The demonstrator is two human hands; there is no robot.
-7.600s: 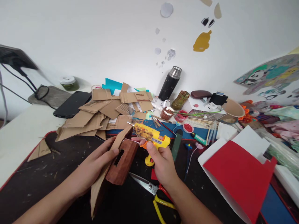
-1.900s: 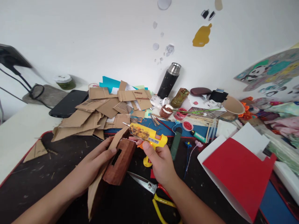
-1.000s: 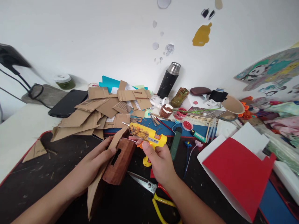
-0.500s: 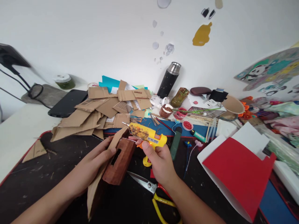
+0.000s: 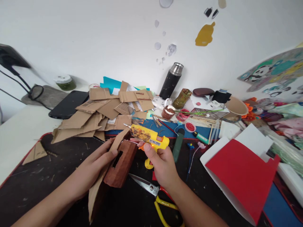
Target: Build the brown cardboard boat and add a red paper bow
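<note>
Brown-painted cardboard piece (image 5: 121, 164) with a slot, raised just above the bench (image 5: 35, 183), clamped in the left hand (image 5: 94, 167). Yellow glue gun (image 5: 149, 138) just right of that piece, gripped in the right hand (image 5: 163, 165), nozzle aimed left over its top edge. Scissors (image 5: 156, 197) below it, cardboard scraps (image 5: 99, 115) beyond, black flask (image 5: 170, 82) farther back.

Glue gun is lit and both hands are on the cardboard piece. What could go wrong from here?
1. The glue gun indicator glows and its nozzle sits just above the cardboard piece; the left hand holds that piece close by, so a burn seems possible.
2. The scissors lie under the right hand; lowering the wrist may catch the blades.
</note>
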